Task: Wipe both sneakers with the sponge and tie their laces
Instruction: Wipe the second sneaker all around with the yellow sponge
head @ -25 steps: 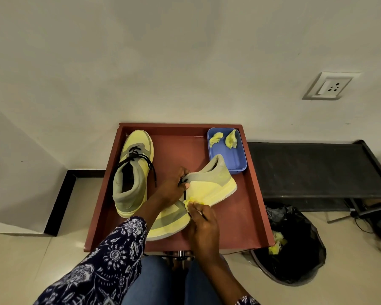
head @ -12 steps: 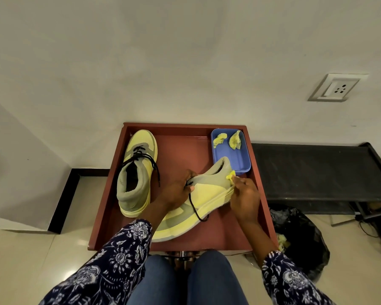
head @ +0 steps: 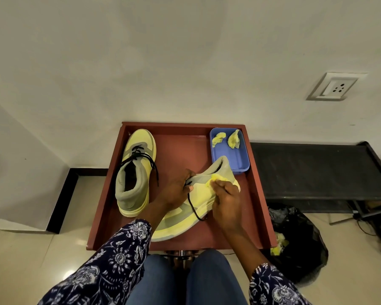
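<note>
Held sneaker [head: 204, 201] lies on its side on the red desk [head: 256, 194], long axis diagonal: heel up toward the blue tray [head: 240, 159], toe down at the desk's near edge by the knees. Sole faces right. One black lace [head: 194, 210] hangs loose off it in a loop.

Left hand [head: 176, 190] grips the collar/tongue area, fingers curled round the edge and lace root. Right hand [head: 226, 199] pinches a yellow sponge piece [head: 216, 179] and presses it on the grey heel panel; grip on both hands is closed on something, nothing spread.

Second sneaker [head: 135, 172] stands upright at the desk's left side, long axis near straight front-to-back, toe toward the wall, laces tied in a bow, ends trailing down its right flank. Well apart from the held one.

Blue tray sits in the desk's far right corner, two sponge scraps [head: 227, 139] in it; the held sneaker's heel overlaps its near edge in view, contact unclear. Right of the desk: dark bench [head: 317, 170], black bin bag [head: 299, 243] on the floor with yellow scraps at its rim. Wall socket [head: 334, 86] above the bench.

Versus half a second ago: right hand and sponge shifted from the heel's outer edge inward onto the grey panel, nearer the left hand. Sneaker pose, lace loop and left hand grip unchanged.
</note>
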Demonstrator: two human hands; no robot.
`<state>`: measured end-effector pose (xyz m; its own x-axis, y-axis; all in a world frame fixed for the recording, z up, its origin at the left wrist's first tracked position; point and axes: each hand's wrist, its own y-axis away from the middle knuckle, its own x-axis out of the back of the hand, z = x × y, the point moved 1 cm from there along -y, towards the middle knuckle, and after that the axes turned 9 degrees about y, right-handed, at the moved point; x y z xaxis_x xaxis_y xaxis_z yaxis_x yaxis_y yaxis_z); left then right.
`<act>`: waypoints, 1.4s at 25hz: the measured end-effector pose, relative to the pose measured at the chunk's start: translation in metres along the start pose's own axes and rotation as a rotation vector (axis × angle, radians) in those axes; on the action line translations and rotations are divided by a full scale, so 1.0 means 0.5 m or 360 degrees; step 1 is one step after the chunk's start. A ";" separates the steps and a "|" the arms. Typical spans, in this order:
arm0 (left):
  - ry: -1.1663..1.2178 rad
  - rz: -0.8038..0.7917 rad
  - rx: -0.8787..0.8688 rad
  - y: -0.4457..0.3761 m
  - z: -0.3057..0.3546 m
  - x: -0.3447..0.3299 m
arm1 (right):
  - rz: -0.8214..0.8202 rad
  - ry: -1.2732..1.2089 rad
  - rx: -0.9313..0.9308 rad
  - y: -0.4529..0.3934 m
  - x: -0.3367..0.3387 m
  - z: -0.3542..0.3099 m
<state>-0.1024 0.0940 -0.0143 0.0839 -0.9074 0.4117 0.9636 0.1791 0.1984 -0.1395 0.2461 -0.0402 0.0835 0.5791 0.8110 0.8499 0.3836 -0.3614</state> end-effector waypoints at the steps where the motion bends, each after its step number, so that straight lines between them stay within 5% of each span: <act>1: 0.0000 0.0004 -0.0002 0.001 0.000 -0.001 | -0.0006 0.0067 0.0114 0.004 -0.001 0.007; 3: 0.0011 0.0000 -0.0004 0.004 -0.001 -0.003 | -0.0036 0.0100 0.0214 0.002 0.005 0.027; 8: 0.0008 -0.0003 0.0006 0.004 -0.002 -0.005 | -0.0119 -0.0080 -0.0390 -0.049 0.025 0.064; 14: -0.0002 0.0000 0.0041 0.005 -0.005 -0.011 | -0.0411 0.0011 -0.0629 -0.094 0.036 0.111; 18: -0.0005 0.0001 0.0032 0.007 -0.002 -0.009 | -0.0187 -0.0119 -0.0748 -0.066 0.025 0.057; 25: -0.0057 -0.0007 0.0021 0.003 -0.002 -0.005 | 0.0002 -0.0131 -0.0400 0.030 0.008 -0.011; 35: -0.0030 0.0002 -0.0002 -0.001 -0.008 -0.007 | -0.0292 -0.0045 -0.0673 -0.058 0.031 0.058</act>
<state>-0.1021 0.0953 -0.0195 0.0804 -0.8998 0.4287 0.9638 0.1799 0.1968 -0.1778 0.2648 -0.0306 -0.0975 0.5509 0.8288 0.9874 0.1577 0.0113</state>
